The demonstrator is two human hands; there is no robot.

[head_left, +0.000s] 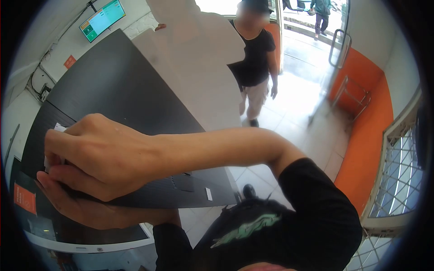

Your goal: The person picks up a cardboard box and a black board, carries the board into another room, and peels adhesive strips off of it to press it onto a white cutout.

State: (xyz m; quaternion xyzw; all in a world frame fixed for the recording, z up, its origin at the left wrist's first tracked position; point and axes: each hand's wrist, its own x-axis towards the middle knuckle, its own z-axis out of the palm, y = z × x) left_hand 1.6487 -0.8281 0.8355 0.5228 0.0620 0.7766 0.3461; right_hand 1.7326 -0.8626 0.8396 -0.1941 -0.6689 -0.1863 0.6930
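Observation:
Across the view stretches my right arm, and my right hand [95, 153] is at the left with its fingers bent and closed. Parts of a small white piece of paper [59, 128] show at the fingers of this hand. Just beneath it is my left hand [86, 212], curled up close, one fingertip showing below the right fingers. Its other fingers are largely hidden, and so is whatever they hold. Both hands are over a dark counter top [122, 86]. A small white label [209, 194] lies on the counter near my body.
A large pale shape [194, 77] borders the counter's far side. Beyond it stands a person in black [257, 54]. At lower left is a screen with an orange sticker [25, 198]. A wall display [103, 20] hangs above; a metal rack [352, 97] stands at right.

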